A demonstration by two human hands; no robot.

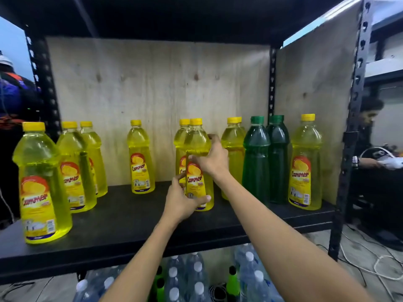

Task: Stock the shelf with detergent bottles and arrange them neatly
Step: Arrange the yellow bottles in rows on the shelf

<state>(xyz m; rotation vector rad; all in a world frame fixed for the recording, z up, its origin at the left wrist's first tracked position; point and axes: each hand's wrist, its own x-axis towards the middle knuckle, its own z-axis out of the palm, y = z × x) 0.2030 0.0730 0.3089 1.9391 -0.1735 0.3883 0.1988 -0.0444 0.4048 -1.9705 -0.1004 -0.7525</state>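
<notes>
A yellow detergent bottle [197,140] with a yellow cap stands upright mid-shelf. My left hand [182,198] grips its lower part and my right hand [210,158] wraps its upper body from the right. A second yellow bottle [180,136] stands right behind it, mostly hidden. Other yellow bottles stand on the black shelf [130,216]: one at front left [41,184], two behind it [75,168], a single one [140,158] left of centre, one [233,144] right of my hands and one at far right [306,164]. Two green bottles [265,160] stand between those last two.
Plywood panels [157,83] close the back and right side of the shelf. Black metal posts [357,105] frame it. Clear water bottles [196,277] and green bottles sit below the shelf. A person [370,136] sits beyond the right post; cables lie on the floor.
</notes>
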